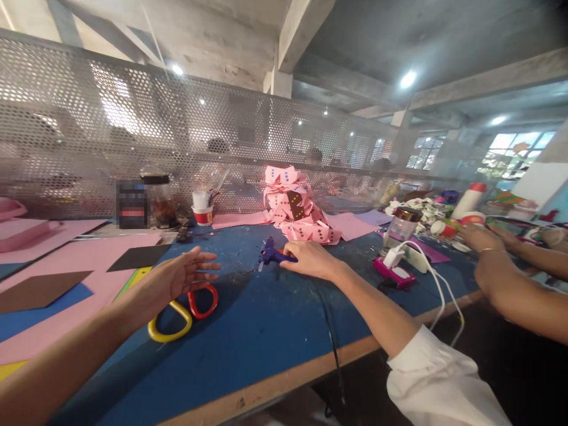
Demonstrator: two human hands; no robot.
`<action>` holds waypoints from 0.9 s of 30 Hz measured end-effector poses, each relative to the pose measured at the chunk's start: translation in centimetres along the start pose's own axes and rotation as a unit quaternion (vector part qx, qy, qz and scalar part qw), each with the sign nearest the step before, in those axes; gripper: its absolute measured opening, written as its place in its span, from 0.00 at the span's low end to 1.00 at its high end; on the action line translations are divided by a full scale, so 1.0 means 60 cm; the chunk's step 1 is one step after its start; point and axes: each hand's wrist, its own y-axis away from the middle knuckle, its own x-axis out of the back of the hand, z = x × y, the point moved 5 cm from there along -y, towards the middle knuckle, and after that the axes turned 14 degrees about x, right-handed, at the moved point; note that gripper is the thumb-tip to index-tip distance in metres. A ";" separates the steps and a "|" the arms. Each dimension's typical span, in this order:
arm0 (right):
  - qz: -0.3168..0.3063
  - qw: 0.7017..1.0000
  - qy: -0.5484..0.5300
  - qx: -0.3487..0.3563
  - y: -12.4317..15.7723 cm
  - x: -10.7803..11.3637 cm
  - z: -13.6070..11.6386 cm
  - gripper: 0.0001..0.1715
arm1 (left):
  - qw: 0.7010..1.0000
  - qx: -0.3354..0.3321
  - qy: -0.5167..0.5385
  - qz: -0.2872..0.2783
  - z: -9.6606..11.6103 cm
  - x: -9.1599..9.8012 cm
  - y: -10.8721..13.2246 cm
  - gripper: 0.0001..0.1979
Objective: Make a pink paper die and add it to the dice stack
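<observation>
My right hand (308,259) is stretched out over the blue table (266,331) and closed around a purple glue gun (270,255) that lies on the surface, its black cord running back over the table's edge. My left hand (186,273) hovers open, fingers spread, palm turned right, just above a pair of scissors (184,310) with one yellow and one red handle. Behind the glue gun stands a heap of pink paper pieces (297,207) with dots on them.
Pink, black and brown paper sheets (80,266) lie at the left. A paper cup (203,210) and dark jars stand by the perforated metal screen. A pink phone (394,273) with white cable lies at right. Another person's arms (510,278) reach in from the right, near glue bottles.
</observation>
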 end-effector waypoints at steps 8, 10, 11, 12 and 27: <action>0.024 1.000 0.008 -0.014 0.019 0.022 0.010 0.13 | 1.000 -0.013 -0.005 0.002 0.004 -0.009 0.010 0.22; 0.028 0.999 0.014 -0.016 0.036 0.030 0.008 0.12 | 1.000 -0.019 -0.010 -0.001 0.004 -0.011 0.012 0.22; 0.028 0.999 0.020 -0.017 0.046 0.034 0.006 0.12 | 1.000 -0.021 -0.013 0.001 0.004 -0.011 0.012 0.22; 0.028 0.999 0.028 -0.018 0.058 0.038 0.003 0.12 | 1.000 -0.021 -0.015 0.005 0.003 -0.009 0.011 0.22; -0.028 0.991 0.086 -0.099 0.198 0.043 -0.016 0.11 | 1.000 -0.006 -0.020 0.010 0.000 -0.002 0.000 0.24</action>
